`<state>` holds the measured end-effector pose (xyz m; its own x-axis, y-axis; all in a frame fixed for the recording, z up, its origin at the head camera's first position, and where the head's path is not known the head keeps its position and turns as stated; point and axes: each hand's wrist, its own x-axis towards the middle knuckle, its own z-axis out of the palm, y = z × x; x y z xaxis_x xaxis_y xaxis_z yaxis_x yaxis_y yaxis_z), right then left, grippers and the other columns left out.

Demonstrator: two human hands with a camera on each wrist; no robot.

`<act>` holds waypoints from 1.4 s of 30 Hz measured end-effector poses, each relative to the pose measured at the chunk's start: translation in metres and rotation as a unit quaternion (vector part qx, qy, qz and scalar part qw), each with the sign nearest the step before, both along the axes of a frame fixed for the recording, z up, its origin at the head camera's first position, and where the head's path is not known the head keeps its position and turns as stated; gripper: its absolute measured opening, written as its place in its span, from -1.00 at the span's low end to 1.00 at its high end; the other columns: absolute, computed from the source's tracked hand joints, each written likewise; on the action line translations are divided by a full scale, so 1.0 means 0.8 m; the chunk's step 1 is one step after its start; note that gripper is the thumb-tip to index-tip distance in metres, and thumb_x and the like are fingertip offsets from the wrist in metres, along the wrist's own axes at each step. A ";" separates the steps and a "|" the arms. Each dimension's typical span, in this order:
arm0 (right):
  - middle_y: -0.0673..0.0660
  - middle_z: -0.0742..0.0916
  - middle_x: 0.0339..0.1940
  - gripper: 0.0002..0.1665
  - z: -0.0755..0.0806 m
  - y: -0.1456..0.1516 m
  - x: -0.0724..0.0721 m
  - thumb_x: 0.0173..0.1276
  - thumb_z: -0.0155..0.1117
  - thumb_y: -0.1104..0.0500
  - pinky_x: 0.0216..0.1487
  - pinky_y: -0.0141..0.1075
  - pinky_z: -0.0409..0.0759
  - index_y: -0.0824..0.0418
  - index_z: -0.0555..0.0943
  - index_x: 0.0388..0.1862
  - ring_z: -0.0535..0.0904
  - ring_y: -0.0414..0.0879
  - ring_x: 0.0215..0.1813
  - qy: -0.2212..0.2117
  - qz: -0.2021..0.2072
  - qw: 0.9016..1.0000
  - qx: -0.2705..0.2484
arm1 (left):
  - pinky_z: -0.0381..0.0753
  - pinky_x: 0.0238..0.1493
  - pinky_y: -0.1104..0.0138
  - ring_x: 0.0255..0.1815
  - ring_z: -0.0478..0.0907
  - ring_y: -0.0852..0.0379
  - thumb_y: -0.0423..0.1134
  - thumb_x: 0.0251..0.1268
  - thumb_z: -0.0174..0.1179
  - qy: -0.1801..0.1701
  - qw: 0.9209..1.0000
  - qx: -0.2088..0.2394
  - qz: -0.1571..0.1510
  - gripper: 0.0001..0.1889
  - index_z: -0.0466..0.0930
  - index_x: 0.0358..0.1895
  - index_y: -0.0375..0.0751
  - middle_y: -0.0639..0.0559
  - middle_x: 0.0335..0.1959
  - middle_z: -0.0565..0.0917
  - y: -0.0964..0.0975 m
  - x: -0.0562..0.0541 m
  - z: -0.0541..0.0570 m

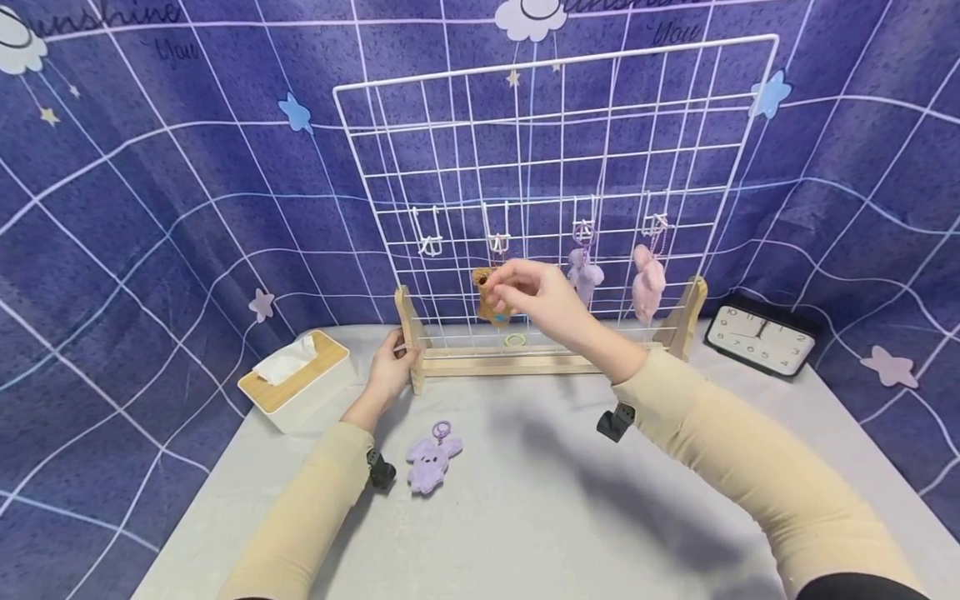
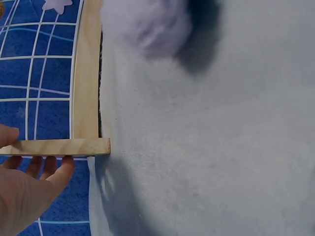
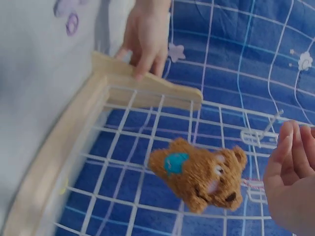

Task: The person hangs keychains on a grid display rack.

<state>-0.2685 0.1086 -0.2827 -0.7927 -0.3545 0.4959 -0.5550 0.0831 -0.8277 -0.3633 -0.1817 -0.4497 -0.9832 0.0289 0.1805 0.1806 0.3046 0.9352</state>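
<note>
My left hand [image 1: 392, 367] grips the wooden end piece [image 2: 54, 146] of the rack stand, thumb on one face and fingers on the other. My right hand [image 1: 540, 296] is raised before the white wire grid [image 1: 562, 158], fingers loosely bent and holding nothing. Just beyond its fingertips, a brown plush bear keychain [image 3: 197, 177] hangs from a hook [image 1: 498, 243], partly covered by the hand in the head view. Farther right hang a purple plush keychain [image 1: 583, 271] and a pink one [image 1: 648, 283]. Another lilac plush keychain [image 1: 431, 462] lies on the table near my left forearm.
The leftmost hook [image 1: 431, 245] on the grid carries nothing. A tissue box [image 1: 300, 379] stands left of the rack, and a black-framed clock [image 1: 761, 335] stands right of it. A yellow-green ring [image 1: 515, 340] shows low behind the grid. Blue patterned cloth [image 1: 225, 167] surrounds the table.
</note>
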 end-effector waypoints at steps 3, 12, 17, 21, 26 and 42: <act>0.26 0.77 -0.17 -0.82 -0.014 -0.005 0.006 0.49 0.22 0.34 -0.18 -0.23 0.74 0.38 0.67 -0.02 0.68 0.12 -0.18 -0.013 0.016 0.999 0.034 | 0.55 0.32 -0.01 0.32 0.46 -0.28 -0.44 0.50 0.09 0.000 1.000 0.002 -0.002 -0.49 0.29 0.45 -0.40 -0.40 0.32 0.46 -0.001 -0.001 -0.001; 0.23 0.79 -0.11 -0.74 -0.065 -0.029 0.004 0.45 0.29 0.33 -0.02 -0.16 0.76 0.38 0.66 0.08 0.71 0.23 -0.08 -0.057 0.076 0.992 0.077 | 0.54 0.33 -0.01 0.34 0.45 -0.28 -0.43 0.52 0.08 0.001 1.000 0.003 -0.006 -0.51 0.30 0.44 -0.39 -0.40 0.33 0.45 -0.002 -0.004 -0.003; 0.25 0.79 -0.12 -0.74 -0.099 -0.043 -0.002 0.42 0.34 0.30 -0.03 -0.03 0.76 0.35 0.69 0.05 0.72 0.16 -0.12 -0.080 0.081 0.987 0.112 | 0.54 0.34 0.00 0.34 0.44 -0.28 -0.41 0.53 0.09 0.002 1.000 0.002 -0.009 -0.51 0.31 0.44 -0.39 -0.40 0.33 0.45 -0.001 -0.006 -0.004; 0.22 0.80 -0.13 -0.74 -0.128 -0.058 -0.007 0.42 0.34 0.29 -0.09 -0.12 0.77 0.36 0.70 0.05 0.72 -0.02 -0.18 -0.099 0.079 0.982 0.140 | 0.53 0.34 -0.01 0.34 0.45 -0.28 -0.42 0.51 0.10 0.006 1.000 0.007 -0.005 -0.52 0.32 0.43 -0.39 -0.40 0.32 0.46 -0.001 -0.005 -0.003; 0.18 0.80 -0.13 -0.76 -0.161 -0.074 -0.014 0.39 0.36 0.33 -0.11 -0.32 0.74 0.37 0.72 0.00 0.71 -0.14 -0.21 -0.125 0.072 0.978 0.150 | 0.55 0.32 -0.01 0.33 0.46 -0.28 -0.43 0.50 0.10 0.008 1.000 0.015 -0.010 -0.52 0.32 0.43 -0.40 -0.40 0.31 0.47 -0.003 -0.004 -0.003; 0.09 0.81 -0.24 -0.78 -0.217 -0.106 -0.025 0.28 0.44 0.32 -0.10 -0.43 0.62 0.34 0.76 -0.09 0.65 -0.20 -0.23 -0.129 0.025 0.968 0.216 | 0.58 0.29 -0.01 0.31 0.47 -0.28 -0.42 0.50 0.10 0.007 1.000 0.001 -0.005 -0.51 0.32 0.43 -0.40 -0.40 0.31 0.48 0.001 -0.002 -0.001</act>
<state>-0.2887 0.0240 -0.4562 -0.8467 -0.5257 0.0818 -0.3474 0.4297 -0.8335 -0.3651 -0.1812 -0.4505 -0.9803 0.0379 0.1941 0.1964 0.3012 0.9331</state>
